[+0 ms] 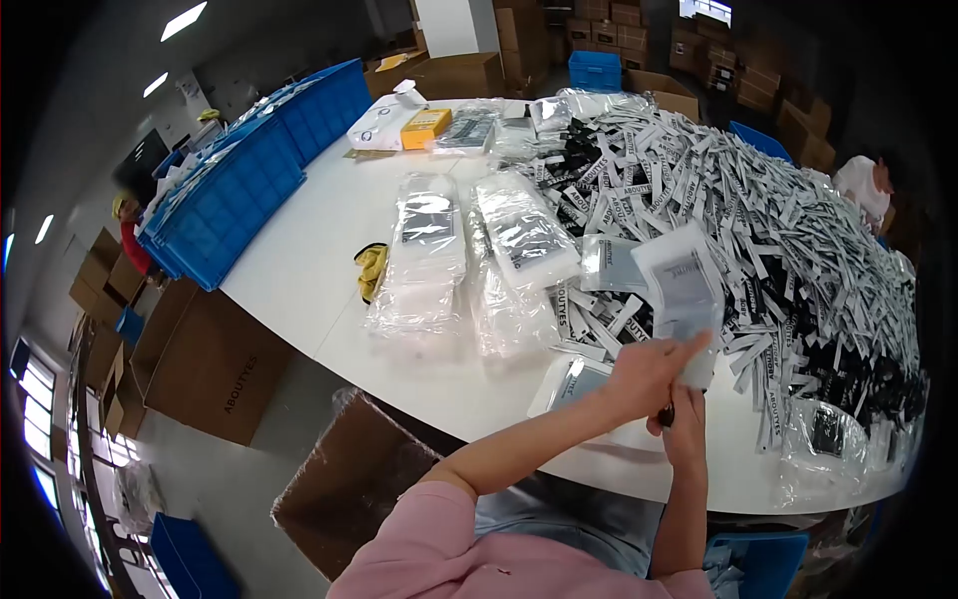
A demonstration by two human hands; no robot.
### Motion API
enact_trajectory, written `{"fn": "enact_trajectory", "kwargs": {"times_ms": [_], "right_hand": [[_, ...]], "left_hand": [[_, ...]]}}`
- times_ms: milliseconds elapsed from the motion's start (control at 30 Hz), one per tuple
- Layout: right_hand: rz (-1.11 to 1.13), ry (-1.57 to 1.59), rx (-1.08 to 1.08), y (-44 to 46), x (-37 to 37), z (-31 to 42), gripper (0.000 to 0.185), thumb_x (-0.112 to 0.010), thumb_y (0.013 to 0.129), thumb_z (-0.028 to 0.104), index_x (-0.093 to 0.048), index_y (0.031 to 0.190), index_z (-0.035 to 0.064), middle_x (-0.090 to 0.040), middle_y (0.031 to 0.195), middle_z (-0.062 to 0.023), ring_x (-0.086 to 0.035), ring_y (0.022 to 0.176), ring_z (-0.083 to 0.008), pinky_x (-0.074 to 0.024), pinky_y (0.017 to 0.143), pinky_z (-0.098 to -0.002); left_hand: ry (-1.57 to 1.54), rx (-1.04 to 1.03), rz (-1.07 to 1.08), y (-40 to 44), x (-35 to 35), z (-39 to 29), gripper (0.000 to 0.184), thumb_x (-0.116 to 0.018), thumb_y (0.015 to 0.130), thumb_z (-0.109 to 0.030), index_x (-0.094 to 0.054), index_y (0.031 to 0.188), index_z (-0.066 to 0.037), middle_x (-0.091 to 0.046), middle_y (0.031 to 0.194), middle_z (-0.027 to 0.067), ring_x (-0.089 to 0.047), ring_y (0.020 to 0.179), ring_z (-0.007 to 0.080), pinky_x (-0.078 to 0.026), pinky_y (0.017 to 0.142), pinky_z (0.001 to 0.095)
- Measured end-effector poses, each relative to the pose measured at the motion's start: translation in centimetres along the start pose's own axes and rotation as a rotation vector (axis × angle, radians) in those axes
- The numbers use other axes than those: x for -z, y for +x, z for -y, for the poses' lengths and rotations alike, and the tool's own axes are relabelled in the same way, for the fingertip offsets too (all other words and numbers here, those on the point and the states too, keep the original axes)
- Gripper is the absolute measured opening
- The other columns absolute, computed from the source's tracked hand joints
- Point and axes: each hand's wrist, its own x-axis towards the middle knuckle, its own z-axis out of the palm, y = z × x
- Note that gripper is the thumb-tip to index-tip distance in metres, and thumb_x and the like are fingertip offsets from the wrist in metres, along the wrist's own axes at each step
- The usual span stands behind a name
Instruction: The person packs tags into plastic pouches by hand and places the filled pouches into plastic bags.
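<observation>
A frosted plastic bag with a grey printed panel stands up in front of me, over the table's near right part. My left hand is closed at its lower part, the index finger lying across it. Just below, my right hand is closed at the bag's bottom end. A small dark thing shows between the hands; its kind is not clear. Another printed bag lies behind the raised one. Under my left forearm rests a flat printed bag.
A large heap of black and white printed sachets covers the table's right side. Stacks of clear bags lie left of centre, beside a yellow bundle. Blue crates line the left edge. An open carton stands below the near edge.
</observation>
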Motion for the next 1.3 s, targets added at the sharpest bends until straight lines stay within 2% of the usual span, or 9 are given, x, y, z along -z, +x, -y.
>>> {"fn": "enact_trajectory", "kwargs": {"times_ms": [67, 200, 367, 600, 767, 867, 1000, 1167, 1300], "right_hand": [[-0.039, -0.277, 0.112, -0.6, -1.0, 0.4, 0.031, -0.04, 0.095, 0.032, -0.048, 0.107, 0.0045, -0.052, 0.07, -0.0008, -0.048, 0.053, -0.0074, -0.0333, 0.04, -0.0241], [-0.325, -0.304, 0.349, 0.9, 0.4, -2.7, 0.031, -0.041, 0.094, 0.027, -0.051, 0.104, 0.0001, -0.057, 0.079, -0.0035, -0.052, 0.061, -0.0072, -0.0413, 0.053, -0.0217], [-0.238, -0.206, 0.275, -0.3, 0.9, -1.4, 0.015, -0.06, 0.083, 0.01, -0.059, 0.086, -0.0047, -0.062, 0.077, -0.0077, -0.059, 0.064, -0.0153, -0.0492, 0.058, -0.0249], [-0.424, -0.404, 0.465, 0.8, 1.7, -2.3, 0.014, -0.057, 0.08, 0.008, -0.062, 0.083, -0.0046, -0.064, 0.077, -0.0084, -0.06, 0.07, -0.0129, -0.0471, 0.062, -0.0272], [-0.079, -0.569, 0.46, 0.1, 1.2, 0.2, 0.018, -0.053, 0.075, 0.003, -0.064, 0.088, -0.0024, -0.064, 0.072, -0.0039, -0.055, 0.067, -0.0073, -0.0448, 0.06, -0.0245], [0.029, -0.693, 0.314, 0.2, 1.5, 1.1, 0.016, -0.058, 0.076, 0.008, -0.065, 0.088, 0.0008, -0.062, 0.067, -0.0024, -0.051, 0.06, -0.0062, -0.0425, 0.055, -0.0234], [0.11, -0.307, 0.159, 0.1, 1.3, 1.8, 0.015, -0.058, 0.083, 0.015, -0.065, 0.082, 0.0012, -0.057, 0.064, 0.0026, -0.046, 0.058, -0.0032, -0.0386, 0.051, -0.0218], [0.088, -0.074, 0.008, -0.2, 1.7, 2.8, 0.022, -0.059, 0.085, 0.022, -0.064, 0.085, 0.0005, -0.057, 0.067, 0.0019, -0.048, 0.059, -0.0049, -0.039, 0.051, -0.0221], [-0.013, -0.476, 0.129, -0.3, 0.6, 3.1, 0.025, -0.063, 0.08, 0.024, -0.063, 0.08, -0.0007, -0.056, 0.063, 0.0009, -0.047, 0.056, -0.0052, -0.0383, 0.05, -0.0228]], "left_hand": [[-0.097, 0.229, 0.056, 0.3, 0.9, 0.2, 0.066, -0.061, 0.066, -0.011, -0.042, 0.129, -0.01, -0.052, 0.071, 0.0064, -0.056, 0.064, 0.0246, -0.046, 0.056, 0.0346], [-0.004, -0.057, 0.15, -2.3, -1.7, -1.0, 0.07, -0.062, 0.065, -0.01, -0.039, 0.131, -0.01, -0.055, 0.072, 0.0073, -0.058, 0.066, 0.0252, -0.046, 0.053, 0.0374], [-0.044, 0.107, 0.2, -1.4, 0.0, -0.3, 0.076, -0.064, 0.065, -0.01, -0.032, 0.134, -0.005, -0.057, 0.076, 0.0086, -0.059, 0.064, 0.0251, -0.046, 0.052, 0.0362], [-0.165, 0.171, 0.425, -0.6, 1.0, -2.3, 0.077, -0.058, 0.066, -0.005, -0.028, 0.137, -0.008, -0.058, 0.083, 0.0123, -0.06, 0.073, 0.0296, -0.048, 0.059, 0.0408], [0.215, -0.349, 0.239, 3.3, 4.4, 1.1, 0.067, -0.057, 0.068, -0.008, -0.037, 0.132, -0.006, -0.058, 0.096, 0.0152, -0.056, 0.092, 0.0321, -0.047, 0.073, 0.0414], [-0.095, -0.078, 0.774, 5.2, 5.8, 2.9, 0.043, -0.059, 0.066, -0.008, -0.058, 0.109, -0.002, -0.06, 0.077, 0.0138, -0.059, 0.075, 0.0309, -0.047, 0.07, 0.0387], [-0.196, 0.11, 1.013, 7.8, 7.2, 3.1, 0.013, -0.062, 0.068, -0.01, -0.059, 0.07, 0.003, -0.054, 0.059, 0.0064, -0.05, 0.056, 0.0119, -0.04, 0.052, 0.0292], [-0.351, 0.427, 0.925, 5.8, 6.2, 3.2, 0.012, -0.061, 0.075, -0.007, -0.058, 0.067, 0.002, -0.045, 0.056, -0.0038, -0.036, 0.052, 0.0023, -0.03, 0.045, 0.0223], [-0.548, 0.528, 0.817, 3.7, 4.7, 3.5, 0.022, -0.06, 0.085, -0.013, -0.059, 0.069, 0.002, -0.045, 0.057, -0.0067, -0.035, 0.053, 0.0015, -0.028, 0.044, 0.0216]]}}
